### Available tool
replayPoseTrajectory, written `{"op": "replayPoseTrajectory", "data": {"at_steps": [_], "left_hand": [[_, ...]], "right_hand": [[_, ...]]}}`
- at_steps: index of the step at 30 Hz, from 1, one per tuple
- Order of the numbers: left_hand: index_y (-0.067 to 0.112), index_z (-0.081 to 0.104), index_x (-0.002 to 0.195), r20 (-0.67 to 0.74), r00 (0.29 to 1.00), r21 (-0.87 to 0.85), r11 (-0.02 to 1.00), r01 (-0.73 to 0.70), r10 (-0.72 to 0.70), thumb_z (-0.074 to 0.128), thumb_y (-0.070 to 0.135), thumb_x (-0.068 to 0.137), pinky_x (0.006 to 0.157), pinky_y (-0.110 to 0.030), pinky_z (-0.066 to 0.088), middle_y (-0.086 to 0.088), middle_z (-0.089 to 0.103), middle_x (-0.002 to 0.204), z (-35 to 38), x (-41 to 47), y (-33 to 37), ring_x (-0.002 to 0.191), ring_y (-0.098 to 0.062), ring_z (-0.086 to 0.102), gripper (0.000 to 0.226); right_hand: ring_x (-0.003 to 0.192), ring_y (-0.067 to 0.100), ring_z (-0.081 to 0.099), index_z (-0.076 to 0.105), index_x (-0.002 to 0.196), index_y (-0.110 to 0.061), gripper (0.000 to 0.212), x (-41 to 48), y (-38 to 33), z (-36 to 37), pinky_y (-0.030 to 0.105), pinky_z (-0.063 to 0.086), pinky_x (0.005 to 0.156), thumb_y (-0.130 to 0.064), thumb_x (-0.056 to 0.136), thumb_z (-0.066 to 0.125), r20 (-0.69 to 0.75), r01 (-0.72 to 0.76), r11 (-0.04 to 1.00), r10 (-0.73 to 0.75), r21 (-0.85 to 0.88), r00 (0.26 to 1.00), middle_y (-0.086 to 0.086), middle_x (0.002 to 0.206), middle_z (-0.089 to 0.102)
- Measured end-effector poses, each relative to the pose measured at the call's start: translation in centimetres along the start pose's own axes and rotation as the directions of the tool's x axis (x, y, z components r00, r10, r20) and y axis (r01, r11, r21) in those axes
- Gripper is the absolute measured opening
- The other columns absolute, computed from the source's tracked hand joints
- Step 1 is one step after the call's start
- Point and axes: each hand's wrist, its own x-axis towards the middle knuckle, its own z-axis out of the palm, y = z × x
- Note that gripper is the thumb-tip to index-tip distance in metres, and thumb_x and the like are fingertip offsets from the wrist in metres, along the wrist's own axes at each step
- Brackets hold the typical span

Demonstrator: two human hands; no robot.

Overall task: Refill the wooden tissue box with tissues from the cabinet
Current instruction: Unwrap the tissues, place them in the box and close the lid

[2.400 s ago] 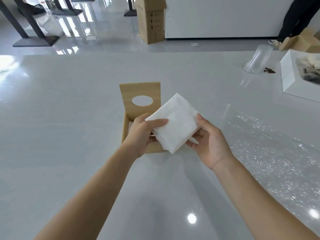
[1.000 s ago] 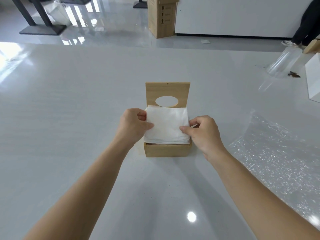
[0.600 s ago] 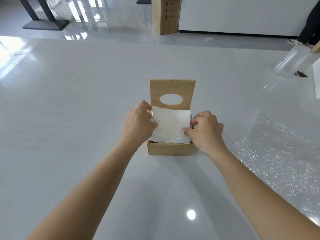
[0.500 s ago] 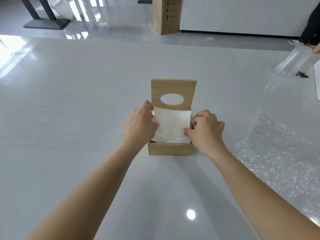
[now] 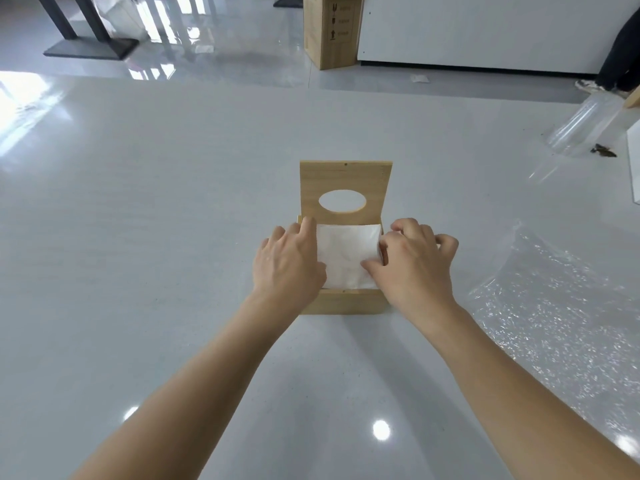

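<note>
The wooden tissue box (image 5: 343, 303) stands on the white table, its hinged lid (image 5: 346, 178) upright at the back with an oval hole in it. A white stack of tissues (image 5: 346, 258) sits inside the box, its top about level with the rim. My left hand (image 5: 287, 261) covers the stack's left edge, fingers pointing down along the box wall. My right hand (image 5: 412, 261) grips the right edge with curled fingers, thumb lying on top of the tissues. The box's side walls are hidden by my hands.
A crumpled clear plastic wrapper (image 5: 554, 306) lies on the table to the right. A clear plastic container (image 5: 585, 126) lies on its side at the far right beside a white box edge (image 5: 635, 168). On the floor beyond stand a cardboard box (image 5: 332, 29) and a person's legs (image 5: 620, 64).
The tissue stack went from held tilted above the box to lowered into it. Over the last half second it sank further while both hands pushed down at its sides.
</note>
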Motion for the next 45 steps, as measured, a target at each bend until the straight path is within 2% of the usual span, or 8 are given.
{"op": "replayPoseTrajectory", "data": {"at_steps": [3,8,13,21,30,37,41,45], "left_hand": [[0.007,0.055,0.116,-0.2,0.973,-0.006,0.993,-0.118,0.114,0.067,0.007,0.077,0.078,-0.032,0.04,-0.009,0.055,0.118,0.0,-0.7,-0.2,0.107,-0.03,0.053,0.04],[0.007,0.067,0.082,-0.202,0.887,0.177,0.906,-0.384,0.415,0.076,-0.01,0.048,0.095,-0.027,0.038,-0.003,0.067,0.082,1.0,0.3,-1.0,0.076,-0.026,0.066,0.039],[0.01,0.05,0.112,0.148,0.958,0.343,0.896,-0.283,0.246,0.046,-0.001,0.084,0.115,-0.047,0.011,-0.005,0.051,0.121,0.7,-0.3,0.0,0.104,-0.022,0.057,0.03],[0.006,0.052,0.108,0.295,0.93,0.43,0.838,-0.335,0.22,0.037,-0.007,0.084,0.11,-0.064,0.014,-0.01,0.051,0.114,0.0,0.1,1.2,0.098,-0.027,0.056,0.031],[0.009,0.065,0.078,0.113,0.954,0.404,0.864,-0.3,0.279,0.066,0.0,0.069,0.105,-0.062,0.03,-0.004,0.063,0.082,-0.2,0.2,0.1,0.097,-0.025,0.059,0.012],[0.011,0.058,0.1,0.219,0.97,0.441,0.876,-0.196,0.106,0.05,0.01,0.09,0.106,-0.07,0.007,-0.001,0.057,0.108,0.0,0.2,0.4,0.123,-0.023,0.036,0.013],[0.014,0.055,0.105,0.257,0.965,0.452,0.876,-0.17,0.054,0.049,0.014,0.092,0.105,-0.068,0.018,0.003,0.055,0.106,-0.1,1.0,0.1,0.112,-0.028,0.045,0.014],[0.014,0.052,0.107,0.289,0.952,0.428,0.876,-0.221,0.099,0.047,0.02,0.095,0.106,-0.062,0.025,0.003,0.054,0.107,-0.2,1.2,-0.6,0.107,-0.025,0.051,0.015]], "right_hand": [[0.084,0.027,0.065,0.067,0.088,-0.009,0.023,0.0,0.4,-0.3,0.033,0.024,0.077,-0.01,0.065,0.069,-0.204,0.222,0.971,-0.2,0.088,0.958,0.006,0.099,0.067],[0.086,0.019,0.069,0.066,0.091,-0.007,0.033,0.0,1.1,0.7,0.035,0.024,0.087,-0.001,0.06,0.076,-0.034,0.406,0.914,-0.405,0.023,0.914,0.005,0.098,0.071],[0.085,0.021,0.066,0.058,0.083,-0.011,0.017,0.6,0.8,1.0,0.034,0.017,0.091,0.0,0.072,0.064,0.137,0.405,0.914,-0.397,-0.033,0.907,0.001,0.092,0.068],[0.114,0.01,0.05,0.052,0.095,-0.015,0.019,2.0,0.5,0.2,0.034,0.009,0.094,0.0,0.086,0.044,0.325,0.467,0.882,-0.424,-0.063,0.845,-0.002,0.111,0.057],[0.067,0.027,0.062,0.05,0.044,-0.011,0.024,1.8,0.9,-0.6,0.038,0.022,0.083,0.013,0.045,0.056,0.094,0.482,0.858,-0.473,-0.177,0.876,0.002,0.041,0.051],[0.11,0.025,0.049,0.051,0.061,-0.014,0.024,2.7,0.0,-0.9,0.045,0.004,0.097,0.01,0.065,0.053,0.326,0.452,0.857,-0.366,-0.247,0.872,0.0,0.058,0.047],[0.109,0.022,0.042,0.029,0.054,-0.018,0.039,3.0,-0.5,-1.1,0.046,0.025,0.092,0.008,0.068,0.054,0.371,0.455,0.864,-0.358,-0.216,0.857,-0.005,0.058,0.031],[0.109,0.024,0.046,0.045,0.067,-0.015,0.023,2.7,-0.1,-0.9,0.045,0.028,0.091,0.006,0.07,0.053,0.346,0.411,0.899,-0.34,-0.155,0.875,0.001,0.075,0.059]]}}
